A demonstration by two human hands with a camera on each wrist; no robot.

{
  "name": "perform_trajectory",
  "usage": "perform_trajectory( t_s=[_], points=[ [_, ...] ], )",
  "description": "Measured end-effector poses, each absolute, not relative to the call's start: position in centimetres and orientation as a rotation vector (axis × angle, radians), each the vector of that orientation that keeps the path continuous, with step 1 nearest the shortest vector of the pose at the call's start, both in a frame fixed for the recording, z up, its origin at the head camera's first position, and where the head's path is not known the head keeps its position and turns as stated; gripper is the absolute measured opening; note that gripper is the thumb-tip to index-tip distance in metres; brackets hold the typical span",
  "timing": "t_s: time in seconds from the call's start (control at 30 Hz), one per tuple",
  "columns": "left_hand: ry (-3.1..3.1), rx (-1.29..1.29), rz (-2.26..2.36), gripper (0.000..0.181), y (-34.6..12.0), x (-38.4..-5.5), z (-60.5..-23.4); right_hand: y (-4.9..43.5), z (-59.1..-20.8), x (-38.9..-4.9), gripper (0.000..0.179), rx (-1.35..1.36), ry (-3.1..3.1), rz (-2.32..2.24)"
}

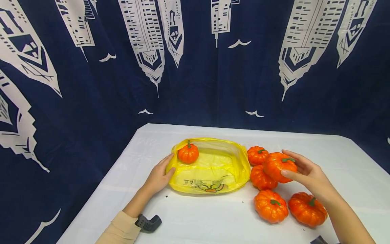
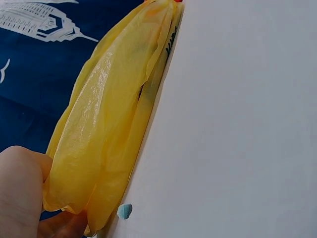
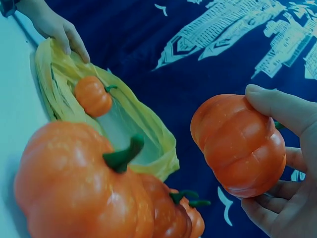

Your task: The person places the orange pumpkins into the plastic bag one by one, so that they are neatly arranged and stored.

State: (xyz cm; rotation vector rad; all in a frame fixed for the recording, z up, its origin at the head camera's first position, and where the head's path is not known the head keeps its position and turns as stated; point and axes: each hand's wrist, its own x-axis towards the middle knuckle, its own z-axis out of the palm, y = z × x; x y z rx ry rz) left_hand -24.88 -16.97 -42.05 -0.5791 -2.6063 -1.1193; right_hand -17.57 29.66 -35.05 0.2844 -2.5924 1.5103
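A yellow plastic bag [image 1: 210, 166] lies on the table with its mouth spread wide. One small orange pumpkin [image 1: 188, 153] with a green stem sits inside at its left end. My left hand [image 1: 159, 173] grips the bag's left rim; in the left wrist view the thumb [image 2: 22, 183] is on one side of the yellow film and fingers on the other. Held in my right hand [image 1: 310, 174], between thumb and fingers, is another pumpkin [image 3: 237, 146], raised above the table to the right of the bag. Below and behind it, several pumpkins overlap in the head view.
Right of the bag stand loose pumpkins: one at the back [image 1: 257, 155], one beside the bag's edge [image 1: 262, 178], and two nearer the front, a left one [image 1: 271, 206] and a right one [image 1: 307, 209]. A dark blue printed cloth [image 1: 213, 84] hangs behind the white table [image 1: 207, 217].
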Motion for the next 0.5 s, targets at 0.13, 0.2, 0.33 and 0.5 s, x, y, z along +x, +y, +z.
perform_trajectory(
  t_s=[0.13, 0.2, 0.33, 0.5],
  points=[
    [-2.599, -0.574, -1.126, 0.056, -16.9, -24.8, -42.1, 28.3, -34.4, -18.0, 0.059, 0.368, -2.569, 1.534],
    [-2.601, -0.571, -1.122, 0.056, -16.9, -24.8, -42.1, 27.6, -34.0, -18.3, 0.059, 0.391, -2.565, 1.554],
    [-2.605, -0.568, -1.118, 0.057, -16.9, -24.8, -42.1, 26.3, -33.2, -18.8, 0.060, 0.392, -2.582, 1.586],
    [-2.606, -0.564, -1.125, 0.056, -16.9, -24.8, -41.9, 24.7, -32.6, -19.5, 0.062, 0.421, -2.586, 1.605]
  ],
)
